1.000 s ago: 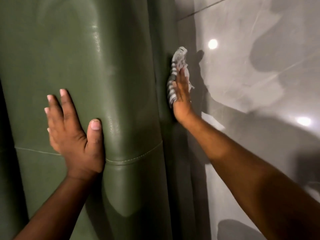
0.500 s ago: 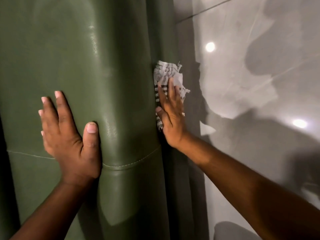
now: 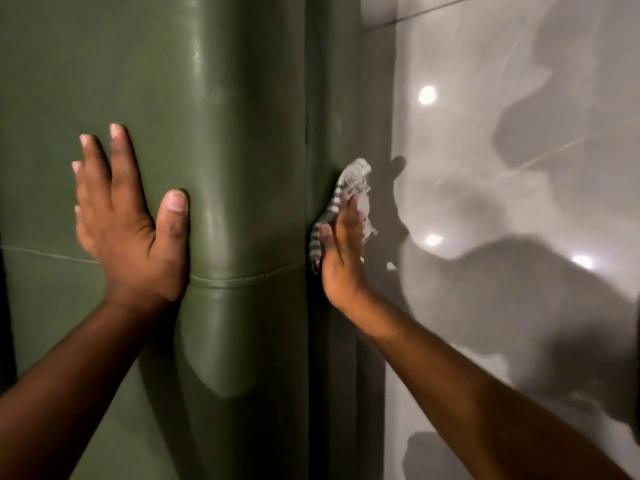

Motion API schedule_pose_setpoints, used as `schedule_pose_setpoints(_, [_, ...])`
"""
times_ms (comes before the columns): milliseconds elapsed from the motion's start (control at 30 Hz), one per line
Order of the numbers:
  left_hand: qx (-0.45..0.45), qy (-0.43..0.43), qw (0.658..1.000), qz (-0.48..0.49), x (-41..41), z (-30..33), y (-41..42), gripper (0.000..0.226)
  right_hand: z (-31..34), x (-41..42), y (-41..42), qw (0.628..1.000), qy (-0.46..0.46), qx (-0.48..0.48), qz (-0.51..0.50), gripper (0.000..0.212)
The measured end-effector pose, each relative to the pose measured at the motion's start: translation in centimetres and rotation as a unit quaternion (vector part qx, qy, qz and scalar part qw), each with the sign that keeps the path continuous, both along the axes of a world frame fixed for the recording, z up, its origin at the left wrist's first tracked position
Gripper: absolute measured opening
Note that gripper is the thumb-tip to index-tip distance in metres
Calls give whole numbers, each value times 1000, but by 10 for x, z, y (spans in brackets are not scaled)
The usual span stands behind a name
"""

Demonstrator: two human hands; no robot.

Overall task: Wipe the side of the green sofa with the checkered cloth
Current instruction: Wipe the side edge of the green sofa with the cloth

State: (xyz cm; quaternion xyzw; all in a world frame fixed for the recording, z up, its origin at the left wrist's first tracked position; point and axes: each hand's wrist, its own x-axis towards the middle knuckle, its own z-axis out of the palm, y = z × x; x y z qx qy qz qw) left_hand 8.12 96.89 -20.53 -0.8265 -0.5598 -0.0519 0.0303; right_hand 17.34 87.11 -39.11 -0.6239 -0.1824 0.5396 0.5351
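Here, flat right hand (image 3: pixel 341 252) pressing checkered cloth (image 3: pixel 350 177), flat left hand (image 3: pixel 128 226) on sofa (image 3: pixel 225 98), floor (image 3: pixel 485 209)

One green sofa (image 3: pixel 225 133), one checkered cloth (image 3: pixel 349 178) toward 3 o'clock, two hands, a left hand (image 3: pixel 128 230) at 9 o'clock and a right hand (image 3: pixel 343 258) at center, and three light spots (image 3: pixel 427 95) (image 3: pixel 433 240) (image 3: pixel 582 261) on one floor (image 3: pixel 519 341).

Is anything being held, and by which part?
Nothing is gripped. The right hand presses the checkered cloth by its lower part against the green sofa; the left hand rests empty.
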Motion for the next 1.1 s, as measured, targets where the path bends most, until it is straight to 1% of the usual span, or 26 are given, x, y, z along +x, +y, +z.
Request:
schedule_pose_setpoints(100, [-42, 19, 999, -23, 6, 15, 5, 101, 2, 37, 53, 992, -79, 100, 2, 62])
schedule_pose_setpoints(133, [-57, 27, 997, -46, 13, 20, 12, 100, 1, 55, 78, 990, -90, 110, 2, 61])
schedule_pose_setpoints(200, [-83, 42, 991, -91, 35, 23, 37, 100, -5, 89, 122, 993, -82, 84, -8, 63])
schedule_pose_setpoints(267, [-88, 72, 986, -122, 65, 25, 64, 104, -17, 101, 132, 997, -50, 51, -13, 67])
schedule_pose_setpoints(367, [-80, 109, 981, -138, 107, 21, 122, 109, -37, 76, 84, 998, -39, 37, 24, 69])
schedule_pose_setpoints(433, [-70, 113, 977, -166, 129, 17, 168, 100, -37, 44, 30, 999, 7, 22, 34, 71])
schedule_pose_setpoints(467, [-74, 98, 977, -176, 139, 14, 188, 92, -32, 29, 8, 999, 10, 29, 42, 68])
schedule_pose_setpoints(533, [-72, 76, 978, -182, 154, 7, 209, 82, -22, 13, -2, 995, -58, 61, 56, 58])
schedule_pose_setpoints(600, [-50, 83, 980, -175, 155, -1, 210, 87, -16, 24, 21, 986, -127, 95, 58, 54])
schedule_pose_setpoints(667, [-32, 79, 979, -187, 157, 1, 198, 97, -10, 50, 63, 975, -182, 128, 27, 53])
schedule_pose_setpoints(767, [-13, 88, 982, -166, 161, -1, 176, 104, -19, 93, 123, 967, -208, 147, -1, 60])
schedule_pose_setpoints(833, [-11, 94, 985, -142, 166, -2, 175, 108, -22, 119, 160, 964, -224, 143, 12, 66])
schedule_pose_setpoints(900, [-10, 98, 985, -141, 166, -4, 172, 109, -20, 133, 178, 967, -216, 134, 23, 68])
schedule_pose_setpoints(1000, [-11, 93, 986, -139, 169, -3, 176, 109, -19, 125, 160, 970, -202, 138, 15, 63])
schedule_pose_setpoints(1100, [-12, 92, 986, -139, 169, -4, 174, 109, -22, 83, 97, 964, -198, 172, 40, 54])
